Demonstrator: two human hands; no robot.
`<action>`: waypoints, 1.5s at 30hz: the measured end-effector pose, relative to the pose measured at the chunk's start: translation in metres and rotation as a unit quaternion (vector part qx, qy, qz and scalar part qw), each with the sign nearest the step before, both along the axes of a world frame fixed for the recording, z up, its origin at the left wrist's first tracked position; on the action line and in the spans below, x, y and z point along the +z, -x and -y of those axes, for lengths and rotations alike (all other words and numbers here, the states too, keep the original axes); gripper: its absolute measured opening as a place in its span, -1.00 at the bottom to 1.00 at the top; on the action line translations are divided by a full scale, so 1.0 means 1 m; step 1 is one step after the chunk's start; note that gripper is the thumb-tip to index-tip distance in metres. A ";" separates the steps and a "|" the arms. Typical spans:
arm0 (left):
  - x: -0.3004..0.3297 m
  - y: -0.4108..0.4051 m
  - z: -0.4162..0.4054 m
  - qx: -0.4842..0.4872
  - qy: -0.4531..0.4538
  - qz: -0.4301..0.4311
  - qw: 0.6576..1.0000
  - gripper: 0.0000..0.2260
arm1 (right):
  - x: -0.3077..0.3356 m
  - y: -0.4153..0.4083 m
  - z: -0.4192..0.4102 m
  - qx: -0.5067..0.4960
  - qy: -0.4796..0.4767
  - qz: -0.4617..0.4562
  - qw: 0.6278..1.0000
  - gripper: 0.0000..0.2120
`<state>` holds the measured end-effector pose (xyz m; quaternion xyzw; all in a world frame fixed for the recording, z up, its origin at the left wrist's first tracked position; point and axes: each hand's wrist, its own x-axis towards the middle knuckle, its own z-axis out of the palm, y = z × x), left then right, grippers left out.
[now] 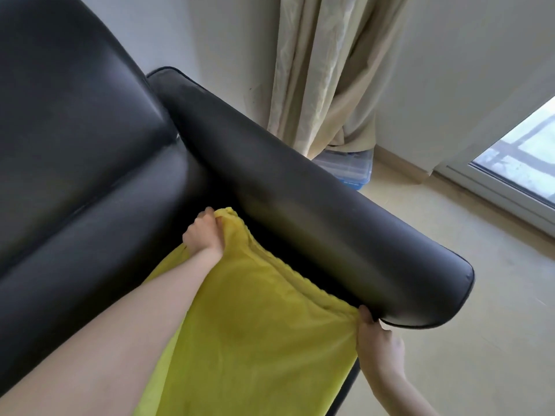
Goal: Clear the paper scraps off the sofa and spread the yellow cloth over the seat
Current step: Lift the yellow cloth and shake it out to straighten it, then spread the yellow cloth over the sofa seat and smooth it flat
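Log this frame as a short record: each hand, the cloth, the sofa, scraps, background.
left hand: grips the far corner of the yellow cloth, near the seat's back
right hand: grips the near corner, below the front end of the armrest
cloth: lies along the armrest, covers part of the seat
sofa: black, shiny
paper scraps: none in view
background: curtain, plastic box, window
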<state>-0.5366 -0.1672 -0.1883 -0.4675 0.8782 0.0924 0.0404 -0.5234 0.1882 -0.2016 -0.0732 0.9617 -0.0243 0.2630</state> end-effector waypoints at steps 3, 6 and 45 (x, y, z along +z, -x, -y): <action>-0.016 0.004 -0.001 -0.019 0.009 0.043 0.999 -0.76 | -0.001 0.002 -0.004 0.064 -0.074 0.008 0.995 -0.59; -0.017 0.007 -0.001 -0.060 0.003 0.111 0.992 -0.55 | 0.005 -0.006 0.000 0.067 -0.044 -0.057 0.995 -0.52; -0.034 -0.002 -0.037 -0.059 -0.087 -0.197 0.975 -0.83 | -0.020 -0.029 0.053 0.039 0.082 -0.314 0.945 -0.64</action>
